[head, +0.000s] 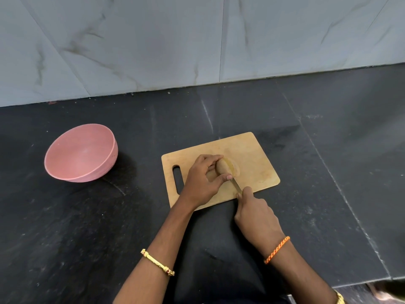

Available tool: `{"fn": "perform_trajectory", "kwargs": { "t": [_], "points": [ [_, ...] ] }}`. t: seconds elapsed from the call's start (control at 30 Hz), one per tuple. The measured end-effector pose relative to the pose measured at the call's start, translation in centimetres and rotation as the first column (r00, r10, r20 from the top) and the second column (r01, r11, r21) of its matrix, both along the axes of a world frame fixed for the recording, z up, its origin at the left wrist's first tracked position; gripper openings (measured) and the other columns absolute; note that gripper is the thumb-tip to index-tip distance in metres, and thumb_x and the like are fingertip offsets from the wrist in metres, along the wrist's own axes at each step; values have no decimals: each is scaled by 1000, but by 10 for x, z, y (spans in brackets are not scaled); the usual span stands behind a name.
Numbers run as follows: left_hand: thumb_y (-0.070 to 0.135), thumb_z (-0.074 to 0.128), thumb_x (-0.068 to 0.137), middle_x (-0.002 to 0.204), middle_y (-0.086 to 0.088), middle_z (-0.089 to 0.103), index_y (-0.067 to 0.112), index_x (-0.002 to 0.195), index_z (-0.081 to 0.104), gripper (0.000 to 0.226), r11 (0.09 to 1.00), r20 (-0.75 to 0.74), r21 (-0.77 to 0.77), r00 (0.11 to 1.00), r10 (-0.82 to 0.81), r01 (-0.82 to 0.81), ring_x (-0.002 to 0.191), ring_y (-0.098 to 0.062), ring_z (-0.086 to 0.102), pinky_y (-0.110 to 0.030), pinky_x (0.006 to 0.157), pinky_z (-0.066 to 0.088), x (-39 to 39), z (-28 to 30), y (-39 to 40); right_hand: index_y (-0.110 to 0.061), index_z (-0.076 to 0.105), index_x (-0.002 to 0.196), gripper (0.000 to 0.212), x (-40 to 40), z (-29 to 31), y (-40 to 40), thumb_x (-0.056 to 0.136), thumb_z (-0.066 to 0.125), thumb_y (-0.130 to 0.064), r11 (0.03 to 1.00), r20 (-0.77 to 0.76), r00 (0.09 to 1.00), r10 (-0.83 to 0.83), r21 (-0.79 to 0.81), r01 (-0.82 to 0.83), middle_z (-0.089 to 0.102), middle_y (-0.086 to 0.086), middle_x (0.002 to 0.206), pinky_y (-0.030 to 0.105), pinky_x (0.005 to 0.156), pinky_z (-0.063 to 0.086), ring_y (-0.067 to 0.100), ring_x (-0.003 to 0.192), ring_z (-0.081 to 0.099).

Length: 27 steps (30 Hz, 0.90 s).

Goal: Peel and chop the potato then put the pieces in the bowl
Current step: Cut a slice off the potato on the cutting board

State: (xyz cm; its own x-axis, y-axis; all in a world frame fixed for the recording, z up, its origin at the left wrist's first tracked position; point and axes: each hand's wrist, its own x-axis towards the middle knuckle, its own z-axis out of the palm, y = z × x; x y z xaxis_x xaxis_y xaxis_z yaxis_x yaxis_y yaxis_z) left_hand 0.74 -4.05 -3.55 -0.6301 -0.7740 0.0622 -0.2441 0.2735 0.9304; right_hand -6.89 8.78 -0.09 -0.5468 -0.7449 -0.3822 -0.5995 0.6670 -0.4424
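Note:
A potato (223, 167) lies on the wooden chopping board (256, 159), brown skin on its near side and a pale cut face with a slice beside it on the right. My left hand (203, 181) pinches the potato between fingers and thumb. My right hand (255, 213) grips a knife (237, 186) by its handle, and the blade runs up to the potato's right side. The pink bowl (81, 153) stands on the counter to the left with nothing visible in it.
The black stone counter (87, 227) runs to a grey marble wall (197, 40) at the back. The board has a handle slot (178, 178) at its left end. The counter's front edge shows at the lower right.

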Motion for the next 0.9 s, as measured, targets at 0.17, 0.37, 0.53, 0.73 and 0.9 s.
{"fn": "perform_trajectory", "kwargs": {
  "t": [0.17,0.37,0.53,0.73,0.9],
  "points": [
    [17,74,79,120,-1,52,10,128,52,54,1000,-9,25,1000,15,-15,113,-12,54,-22,101,43,1,0,1,-16,38,88,27,-2,3,22,100,26,-38,999,76,997,-8,-48,11,54,6,75,39,64,47,23,68,55],
    [11,71,81,123,0,49,14,127,49,51,999,-6,44,1000,25,-25,116,-11,51,-25,103,41,2,2,4,-9,40,71,33,-24,16,17,96,45,-30,883,187,961,-203,-390,262,48,5,60,19,45,34,16,50,41],
    [3,69,80,125,-1,46,11,130,47,55,999,9,19,1000,-26,26,118,-12,50,-18,101,41,6,4,5,-4,51,94,28,-49,14,-32,83,67,-24,885,229,971,-73,-433,168,60,4,87,32,63,44,20,76,56],
    [-1,65,82,128,1,44,9,134,44,57,992,18,82,995,-96,94,121,-8,48,-13,100,39,13,6,1,-17,47,116,52,-72,-1,-51,75,78,-14,919,421,872,250,-388,-76,59,-1,103,14,74,46,12,91,53],
    [-3,67,80,126,1,48,10,129,48,54,989,-50,143,998,-31,37,118,-6,52,-11,94,42,13,3,3,-15,41,131,67,-82,-9,-51,75,78,-13,901,362,874,326,-400,-170,53,-11,104,19,84,43,12,101,51]
  ]
}}
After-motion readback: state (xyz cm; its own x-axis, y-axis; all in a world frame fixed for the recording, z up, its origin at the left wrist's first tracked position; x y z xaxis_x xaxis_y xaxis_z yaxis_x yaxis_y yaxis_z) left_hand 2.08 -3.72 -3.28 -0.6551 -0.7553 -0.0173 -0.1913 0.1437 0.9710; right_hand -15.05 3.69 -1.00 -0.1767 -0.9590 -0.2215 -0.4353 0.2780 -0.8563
